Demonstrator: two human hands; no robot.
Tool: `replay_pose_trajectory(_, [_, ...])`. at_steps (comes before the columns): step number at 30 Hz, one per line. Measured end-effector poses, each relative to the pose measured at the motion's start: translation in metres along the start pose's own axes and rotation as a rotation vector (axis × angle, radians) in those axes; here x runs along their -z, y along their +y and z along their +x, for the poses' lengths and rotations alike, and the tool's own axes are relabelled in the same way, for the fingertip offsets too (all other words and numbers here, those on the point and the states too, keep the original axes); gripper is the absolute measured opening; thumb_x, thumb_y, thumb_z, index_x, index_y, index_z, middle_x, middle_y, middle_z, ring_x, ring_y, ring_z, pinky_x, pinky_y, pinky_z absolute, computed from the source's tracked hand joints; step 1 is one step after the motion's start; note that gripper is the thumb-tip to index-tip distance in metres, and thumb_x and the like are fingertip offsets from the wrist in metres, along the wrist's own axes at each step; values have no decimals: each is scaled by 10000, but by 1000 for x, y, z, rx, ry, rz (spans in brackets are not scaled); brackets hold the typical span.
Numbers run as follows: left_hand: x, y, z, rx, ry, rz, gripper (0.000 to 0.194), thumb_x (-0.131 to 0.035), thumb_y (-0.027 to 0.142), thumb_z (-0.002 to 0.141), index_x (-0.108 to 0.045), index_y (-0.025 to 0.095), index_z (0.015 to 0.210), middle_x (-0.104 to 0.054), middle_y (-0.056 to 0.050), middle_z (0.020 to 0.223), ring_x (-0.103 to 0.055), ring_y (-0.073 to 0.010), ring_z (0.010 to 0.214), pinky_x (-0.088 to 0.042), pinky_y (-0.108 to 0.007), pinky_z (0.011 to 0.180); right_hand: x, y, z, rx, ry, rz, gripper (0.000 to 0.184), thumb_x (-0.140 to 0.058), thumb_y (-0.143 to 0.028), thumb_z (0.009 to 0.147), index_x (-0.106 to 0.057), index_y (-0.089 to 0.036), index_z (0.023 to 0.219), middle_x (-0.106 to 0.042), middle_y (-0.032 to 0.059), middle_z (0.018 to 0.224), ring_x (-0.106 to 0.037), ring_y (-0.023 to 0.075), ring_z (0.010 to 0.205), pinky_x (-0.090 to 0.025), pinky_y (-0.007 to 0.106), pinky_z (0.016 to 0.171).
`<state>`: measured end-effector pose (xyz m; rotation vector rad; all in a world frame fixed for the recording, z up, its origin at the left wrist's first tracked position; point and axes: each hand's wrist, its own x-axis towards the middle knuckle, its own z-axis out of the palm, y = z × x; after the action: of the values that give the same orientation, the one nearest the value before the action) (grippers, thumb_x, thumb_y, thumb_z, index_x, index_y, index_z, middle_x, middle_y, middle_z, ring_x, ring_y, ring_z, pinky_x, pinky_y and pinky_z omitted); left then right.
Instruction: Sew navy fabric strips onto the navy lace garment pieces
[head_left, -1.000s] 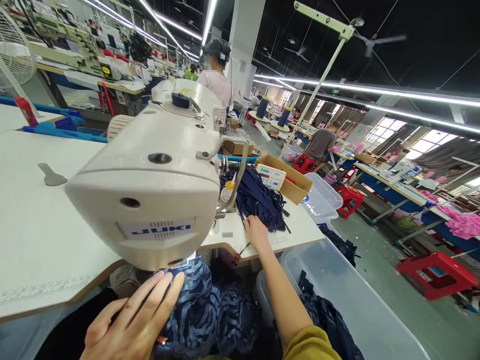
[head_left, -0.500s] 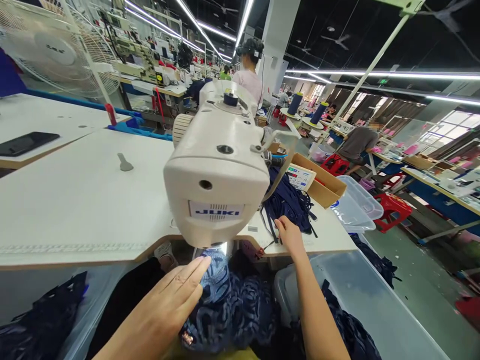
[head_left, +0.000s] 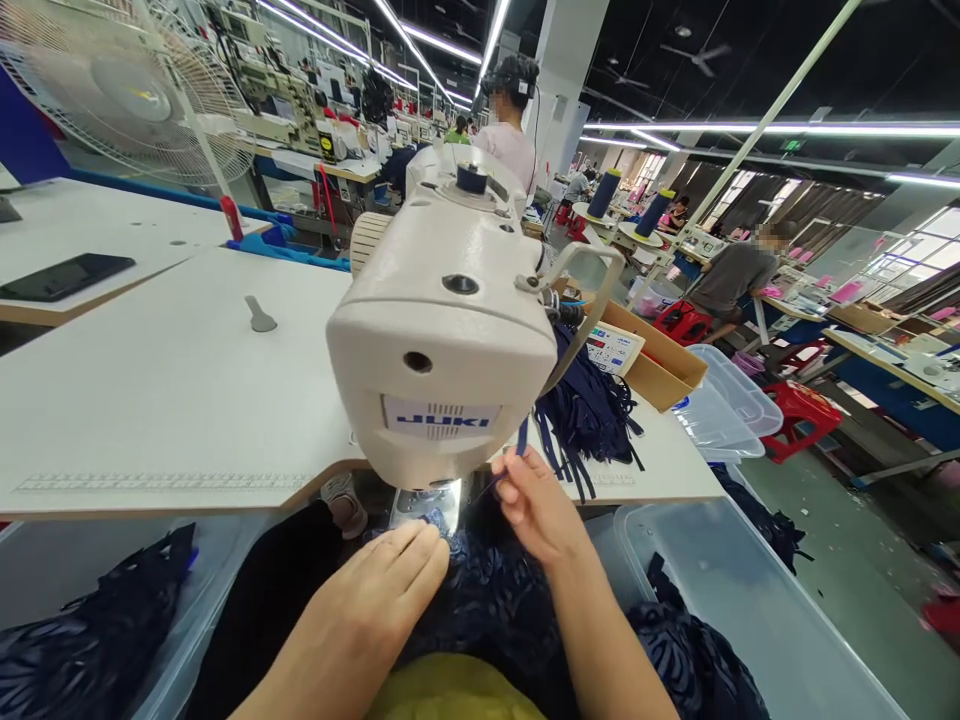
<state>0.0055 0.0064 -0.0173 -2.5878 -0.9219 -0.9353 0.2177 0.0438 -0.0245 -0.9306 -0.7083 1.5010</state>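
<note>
A thin navy strap (head_left: 523, 436) is pinched between thumb and fingertips of my right hand (head_left: 538, 508), just right of the sewing machine head (head_left: 442, 350). Beside it on the table lies a bundle of navy straps (head_left: 592, 405), loose ends spread toward the front edge. My left hand (head_left: 379, 590) is closed, fingers together, on dark blue lacy fabric (head_left: 487, 590) below the lit needle area. The rest of that fabric hangs down over my lap. The needle and presser foot are hidden behind the machine head.
The white table (head_left: 180, 390) carries a grey metal piece (head_left: 260, 315); a phone (head_left: 67, 277) lies on the adjoining table. A cardboard box (head_left: 660, 365) stands behind the straps. Plastic bins (head_left: 720, 600) with navy pieces flank me. A co-worker (head_left: 510, 135) is ahead, beyond the machine.
My right hand has drawn one strap out of the bundle and moved left toward the machine. My left hand has closed on the fabric near the needle area. The view has swung left.
</note>
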Motion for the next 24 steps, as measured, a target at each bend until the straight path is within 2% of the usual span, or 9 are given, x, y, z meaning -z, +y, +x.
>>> replay_pose_trajectory(2, [-3,-3,-10,-18,1,-50,437,-253,42,902,-583,196,1144,-666,-27,1137,-605,-105,1075,-430,-211,1002,-11,11,-2,34,-24,-52,281,-700,-424,769,-525,-216,840,-547,-76,600,-410,37,397,-344,122,334])
replay_pose_trajectory(4, [-5,-10,-20,-15,-48,-122,387,-302,83,920,-547,177,1205,-615,-48,1248,-573,-113,1153,-421,-202,1025,-17,20,-1,123,-1,-173,257,-648,-427,813,-503,-215,835,-494,-97,505,-416,53,371,-380,146,359])
replay_pose_trajectory(8, [-9,-18,-33,50,-98,-226,319,-411,114,920,-540,165,1207,-569,-52,1321,-542,-133,1208,-386,-237,1076,-23,32,-1,228,81,-338,225,-631,-376,813,-478,-214,839,-538,-68,611,-519,83,469,-458,199,461])
replay_pose_trajectory(13, [-8,-16,-28,-66,-89,-185,378,-366,95,932,-519,154,1273,-536,-66,1368,-484,-138,1270,-398,-256,1067,-27,44,-7,322,154,-530,141,-597,-304,832,-495,-212,865,-523,-49,695,-497,94,583,-416,207,551])
replay_pose_trajectory(16, [-6,-14,-20,-149,-82,-98,406,-359,67,927,-528,159,1284,-569,-25,1338,-480,-121,1264,-329,-265,1119,-27,47,-8,289,103,-483,138,-579,-296,841,-478,-217,891,-538,-37,750,-518,105,646,-426,217,609])
replay_pose_trajectory(20, [-6,-14,-16,-105,-53,-62,392,-331,90,955,-591,207,1224,-602,36,1297,-491,-111,1235,-206,-291,1179,-28,47,-6,206,-8,-332,141,-571,-293,845,-466,-223,910,-526,-36,781,-530,108,672,-445,229,666])
replay_pose_trajectory(24, [-8,-16,-19,-147,-55,-81,396,-327,85,955,-571,190,1248,-582,15,1322,-442,-130,1287,-230,-311,1173,-32,47,-5,231,34,-346,126,-560,-275,848,-472,-228,924,-504,-47,747,-495,107,633,-438,230,665])
